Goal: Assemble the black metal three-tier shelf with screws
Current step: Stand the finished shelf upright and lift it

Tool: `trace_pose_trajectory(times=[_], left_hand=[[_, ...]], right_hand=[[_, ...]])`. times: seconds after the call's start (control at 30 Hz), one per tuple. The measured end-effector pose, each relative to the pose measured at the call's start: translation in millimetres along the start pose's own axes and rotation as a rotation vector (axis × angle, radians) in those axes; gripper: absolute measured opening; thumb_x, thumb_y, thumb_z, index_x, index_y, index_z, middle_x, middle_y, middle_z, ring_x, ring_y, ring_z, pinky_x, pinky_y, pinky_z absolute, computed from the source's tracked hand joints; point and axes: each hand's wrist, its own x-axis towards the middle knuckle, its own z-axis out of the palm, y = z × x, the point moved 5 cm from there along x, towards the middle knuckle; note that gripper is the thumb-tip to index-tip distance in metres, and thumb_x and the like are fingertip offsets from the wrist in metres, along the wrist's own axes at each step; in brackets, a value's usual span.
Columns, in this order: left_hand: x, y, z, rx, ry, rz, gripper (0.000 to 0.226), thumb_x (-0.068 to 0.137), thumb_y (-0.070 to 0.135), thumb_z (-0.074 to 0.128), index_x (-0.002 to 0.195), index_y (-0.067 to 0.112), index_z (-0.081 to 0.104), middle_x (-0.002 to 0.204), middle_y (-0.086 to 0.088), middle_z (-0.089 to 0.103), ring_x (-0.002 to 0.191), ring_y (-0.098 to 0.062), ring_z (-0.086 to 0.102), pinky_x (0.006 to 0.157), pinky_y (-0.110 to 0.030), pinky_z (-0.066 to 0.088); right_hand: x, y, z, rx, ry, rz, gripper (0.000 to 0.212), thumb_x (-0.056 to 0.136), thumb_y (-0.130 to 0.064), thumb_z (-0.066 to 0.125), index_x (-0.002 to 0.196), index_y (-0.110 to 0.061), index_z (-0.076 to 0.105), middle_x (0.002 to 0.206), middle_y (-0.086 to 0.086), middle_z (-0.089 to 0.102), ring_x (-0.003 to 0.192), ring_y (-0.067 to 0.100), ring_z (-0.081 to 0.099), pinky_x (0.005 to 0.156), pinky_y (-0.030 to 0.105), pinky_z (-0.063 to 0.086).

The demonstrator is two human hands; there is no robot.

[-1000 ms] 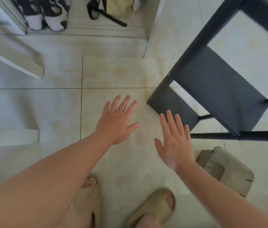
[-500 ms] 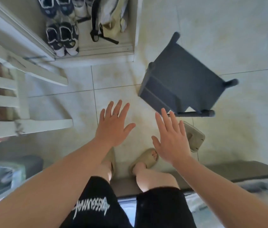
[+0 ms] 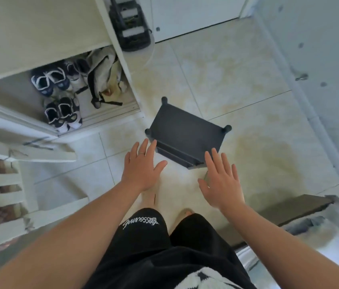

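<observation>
Open tile floor (image 3: 247, 84) surrounds shelf (image 3: 185, 132); cabinet (image 3: 39, 28) close left.

Shelf (image 3: 182, 132) on floor (image 3: 237, 80), ahead of both hands; shoes (image 3: 60, 97) in cabinet (image 3: 39, 34) to its left.

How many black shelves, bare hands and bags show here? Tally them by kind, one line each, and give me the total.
Black shelf: 1
Bare hands: 2, left hand and right hand, both open and empty
Bag: 1
Total: 4
</observation>
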Motion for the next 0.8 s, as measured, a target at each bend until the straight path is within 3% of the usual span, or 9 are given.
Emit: trace_pose_trajectory(times=[0.23, 0.4, 0.5, 0.6, 0.7, 0.8], left_hand=[[92.2, -10.6, -25.6, -0.048, -0.100, 0.032, 0.074, 0.099, 0.058, 0.036, 0.159, 0.025, 0.007, 0.167, -0.003, 0.006, 0.153, -0.030, 0.002, 0.121, -0.051, 0.013], [154.9, -22.5, -30.9, -0.007, -0.177, 0.069, 0.078, 0.089, 0.066, 0.035, 0.151, 0.021, 0.019, 0.157, -0.007, 0.030, 0.143, -0.033, 0.028, 0.111, -0.054, 0.035], [178.6, -25.7, -24.5, -0.085, -0.280, 0.007, 0.082, 0.095, 0.058, 0.045, 0.157, 0.016, 0.010, 0.163, -0.007, 0.022, 0.146, -0.032, 0.026, 0.112, -0.049, 0.034], [191.7, -24.5, -16.6, -0.254, -0.388, -0.096, 0.084, 0.097, 0.051, 0.050, 0.159, 0.018, 0.004, 0.162, -0.006, 0.026, 0.144, -0.031, 0.033, 0.110, -0.046, 0.035], [202.8, -27.1, -6.6, -0.382, -0.456, -0.180, 0.077, 0.096, 0.047, 0.054, 0.156, 0.020, 0.014, 0.149, -0.001, 0.047, 0.131, -0.028, 0.050, 0.104, -0.041, 0.043], [209.1, -23.9, -1.1, -0.546, -0.494, -0.240, 0.054, 0.093, 0.039, 0.062, 0.139, 0.023, 0.039, 0.119, 0.010, 0.060, 0.106, -0.017, 0.061, 0.082, -0.034, 0.051]], right_hand=[[60.7, 11.3, 3.1, 0.157, -0.069, 0.231, 0.079, 0.105, -0.052, 0.035, 0.162, -0.024, -0.012, 0.170, -0.004, -0.015, 0.157, 0.023, -0.009, 0.128, 0.045, 0.008], [95.4, 17.1, 6.4, 0.365, -0.101, 0.428, 0.080, 0.104, -0.047, 0.042, 0.163, -0.022, -0.005, 0.171, -0.003, -0.005, 0.157, 0.021, -0.001, 0.126, 0.042, 0.013], [111.3, 26.8, 13.6, 0.481, -0.114, 0.546, 0.082, 0.104, -0.044, 0.046, 0.163, -0.019, -0.005, 0.171, -0.001, -0.004, 0.157, 0.021, -0.001, 0.124, 0.043, 0.017], [125.7, 39.4, 25.5, 0.629, -0.106, 0.642, 0.084, 0.102, -0.039, 0.050, 0.162, -0.013, -0.002, 0.170, 0.002, 0.005, 0.156, 0.025, 0.007, 0.121, 0.047, 0.025], [136.3, 49.3, 36.3, 0.805, -0.139, 0.755, 0.082, 0.100, -0.035, 0.055, 0.162, -0.012, 0.005, 0.164, 0.007, 0.023, 0.146, 0.033, 0.030, 0.109, 0.049, 0.041], [143.6, 54.6, 43.9, 0.965, -0.178, 0.822, 0.076, 0.099, -0.030, 0.057, 0.159, -0.017, 0.013, 0.140, 0.005, 0.047, 0.113, 0.031, 0.054, 0.083, 0.037, 0.046]])
